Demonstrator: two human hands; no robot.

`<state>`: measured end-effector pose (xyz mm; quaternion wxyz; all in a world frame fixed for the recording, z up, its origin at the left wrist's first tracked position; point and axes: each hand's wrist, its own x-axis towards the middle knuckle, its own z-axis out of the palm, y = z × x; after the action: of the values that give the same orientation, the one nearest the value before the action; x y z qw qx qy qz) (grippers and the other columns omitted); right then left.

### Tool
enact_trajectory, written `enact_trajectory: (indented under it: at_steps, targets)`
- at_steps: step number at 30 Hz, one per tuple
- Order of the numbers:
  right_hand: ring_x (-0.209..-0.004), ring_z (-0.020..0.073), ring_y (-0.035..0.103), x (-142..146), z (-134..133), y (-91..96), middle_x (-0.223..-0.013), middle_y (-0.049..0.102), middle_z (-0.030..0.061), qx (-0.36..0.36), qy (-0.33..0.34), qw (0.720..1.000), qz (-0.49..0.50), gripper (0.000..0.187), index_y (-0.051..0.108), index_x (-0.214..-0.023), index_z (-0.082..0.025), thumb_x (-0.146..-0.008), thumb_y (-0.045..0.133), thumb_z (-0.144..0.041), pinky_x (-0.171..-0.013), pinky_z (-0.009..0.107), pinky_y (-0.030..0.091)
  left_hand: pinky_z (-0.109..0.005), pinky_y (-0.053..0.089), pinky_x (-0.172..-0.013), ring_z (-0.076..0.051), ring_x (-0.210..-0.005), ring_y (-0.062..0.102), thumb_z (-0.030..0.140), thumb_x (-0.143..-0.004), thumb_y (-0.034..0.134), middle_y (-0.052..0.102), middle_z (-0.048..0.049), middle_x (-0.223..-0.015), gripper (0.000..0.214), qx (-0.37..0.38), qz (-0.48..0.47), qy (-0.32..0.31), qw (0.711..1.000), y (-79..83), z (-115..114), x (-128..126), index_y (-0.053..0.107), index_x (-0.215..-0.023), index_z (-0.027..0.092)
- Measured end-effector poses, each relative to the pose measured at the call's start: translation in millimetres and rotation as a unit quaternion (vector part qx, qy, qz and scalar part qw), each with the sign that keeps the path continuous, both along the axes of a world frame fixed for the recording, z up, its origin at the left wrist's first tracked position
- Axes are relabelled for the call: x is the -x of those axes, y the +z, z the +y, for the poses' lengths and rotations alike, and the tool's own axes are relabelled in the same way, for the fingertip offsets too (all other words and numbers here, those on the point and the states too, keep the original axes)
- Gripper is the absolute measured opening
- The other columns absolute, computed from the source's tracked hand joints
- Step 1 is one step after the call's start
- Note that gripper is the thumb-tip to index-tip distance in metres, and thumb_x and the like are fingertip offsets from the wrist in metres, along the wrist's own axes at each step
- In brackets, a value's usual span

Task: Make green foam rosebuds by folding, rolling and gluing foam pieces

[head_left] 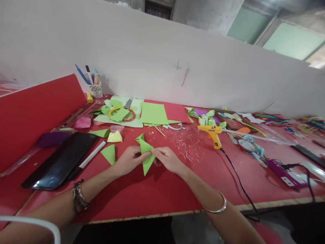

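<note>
Pinching folded green craft paper (pixel 145 147) over a red tabletop (pixel 175 200), the left hand (pixel 130 158) grips from the paper's nine o'clock, the right hand (pixel 169 159) from three, both touching; its long axis runs twelve to six, the lower point probably clear of the surface.

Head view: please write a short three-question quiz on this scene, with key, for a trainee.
1. What do the left hand and right hand both hold?
2. True or false: the glue gun is to the right of both hands.
3. Which is closest to the black phone? A) scissors B) marker C) pen cup

Key: 1. A folded green paper. 2. True. 3. B.
</note>
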<state>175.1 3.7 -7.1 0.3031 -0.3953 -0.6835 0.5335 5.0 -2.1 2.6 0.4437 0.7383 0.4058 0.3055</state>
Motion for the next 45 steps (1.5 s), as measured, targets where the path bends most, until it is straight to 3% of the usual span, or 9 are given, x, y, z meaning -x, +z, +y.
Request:
enact_trajectory:
  at_steps: [4, 8, 13, 20, 30, 35, 38, 41, 45]
  targets:
    - [-0.045, 0.0076, 0.045, 2, 0, 1.1, -0.05, 0.048, -0.0019, 0.017, -0.017, 0.999, 0.027, 0.049, 0.048, -0.056, -0.016, -0.079, 0.035, -0.057, -0.047, 0.02, 0.036, -0.024, 0.044, -0.064, -0.015, -0.066, 0.055, 0.034, -0.08, 0.044, 0.064, -0.002, -0.07, 0.028, -0.01, -0.009, 0.023, 1.0, -1.2, 1, 1, 0.062, -0.074, 0.013]
    - [-0.047, 0.0076, 0.045, 0, 1, -2.3, -0.051, 0.049, -0.0024, -0.012, 0.001, 1.0, 0.019, 0.044, 0.049, -0.059, -0.016, -0.082, 0.037, -0.051, -0.049, 0.02, 0.036, -0.023, 0.045, -0.066, -0.014, -0.067, 0.055, 0.035, -0.08, 0.044, 0.063, -0.0021, -0.071, 0.028, 0.016, -0.028, 0.0, 0.999, -3.9, 1, 1, 0.06, -0.072, 0.013]
    - [-0.046, 0.0074, 0.044, 2, 0, -4.0, -0.049, 0.047, -0.0027, -0.016, -0.012, 1.0, 0.02, 0.044, 0.047, -0.055, -0.016, -0.084, 0.037, -0.048, -0.047, 0.02, 0.034, -0.021, 0.043, -0.06, -0.012, -0.061, 0.05, 0.036, -0.081, 0.041, 0.056, 0.0001, -0.066, 0.028, 0.045, -0.024, 0.004, 0.999, -8.8, 0, 0, 0.053, -0.07, 0.014]
    - [-0.044, 0.0075, 0.045, 6, -3, 1.3, -0.048, 0.047, -0.0027, 0.031, 0.005, 0.999, 0.04, 0.045, 0.047, -0.055, -0.016, -0.078, 0.04, -0.054, -0.046, 0.02, 0.035, -0.019, 0.031, -0.045, -0.007, -0.046, 0.034, 0.04, -0.082, 0.037, 0.035, 0.0041, -0.047, 0.04, 0.026, 0.018, 0.043, 0.999, -5.3, -2, 0, 0.044, -0.051, 0.014]
    - [-0.041, 0.0069, 0.047, 6, -3, -1.4, -0.045, 0.049, -0.0025, 0.048, 0.032, 0.997, 0.054, 0.047, 0.05, -0.055, -0.015, -0.074, 0.044, -0.057, -0.043, 0.019, 0.036, -0.019, 0.03, -0.042, -0.007, -0.042, 0.029, 0.043, -0.082, 0.032, 0.029, 0.0054, -0.044, 0.044, 0.049, 0.0, 0.044, 0.998, 0.3, -6, -4, 0.035, -0.048, 0.017]
    - [-0.041, 0.0065, 0.045, 5, -3, -1.1, -0.045, 0.049, -0.0023, 0.039, 0.034, 0.997, 0.049, 0.044, 0.05, -0.054, -0.015, -0.077, 0.044, -0.052, -0.044, 0.019, 0.035, -0.02, 0.03, -0.043, -0.007, -0.043, 0.033, 0.044, -0.083, 0.03, 0.034, 0.0047, -0.044, 0.046, 0.065, 0.008, 0.014, 0.998, -1.9, -5, -3, 0.041, -0.049, 0.015]
    - [-0.042, 0.0065, 0.045, 5, -3, -0.7, -0.045, 0.048, -0.0029, 0.036, 0.001, 0.999, 0.036, 0.041, 0.049, -0.053, -0.015, -0.078, 0.045, -0.046, -0.044, 0.019, 0.034, -0.02, 0.032, -0.046, -0.008, -0.045, 0.035, 0.043, -0.083, 0.033, 0.036, 0.0044, -0.046, 0.045, 0.042, 0.013, 0.041, 0.998, -3.6, -1, -1, 0.04, -0.05, 0.015]
    - [-0.053, 0.0083, 0.049, 5, 0, -2.1, -0.057, 0.053, -0.0018, 0.016, -0.063, 0.996, 0.066, 0.03, 0.052, -0.064, -0.015, -0.079, 0.046, -0.041, -0.053, 0.02, 0.039, -0.021, 0.035, -0.054, -0.009, -0.053, 0.04, 0.039, -0.083, 0.037, 0.041, 0.0034, -0.055, 0.04, -0.034, 0.007, 0.08, 0.996, -3.7, 5, 3, 0.044, -0.053, 0.014]
    - [-0.064, 0.0106, 0.051, 2, 6, -5.6, -0.068, 0.054, -0.0009, -0.003, -0.148, 0.984, 0.096, 0.023, 0.052, -0.074, -0.017, -0.08, 0.044, -0.037, -0.06, 0.022, 0.04, -0.022, 0.037, -0.063, -0.01, -0.06, 0.046, 0.034, -0.086, 0.033, 0.049, 0.001, -0.064, 0.039, -0.072, 0.03, 0.041, 0.996, -1.5, 8, 6, 0.056, -0.061, 0.014]
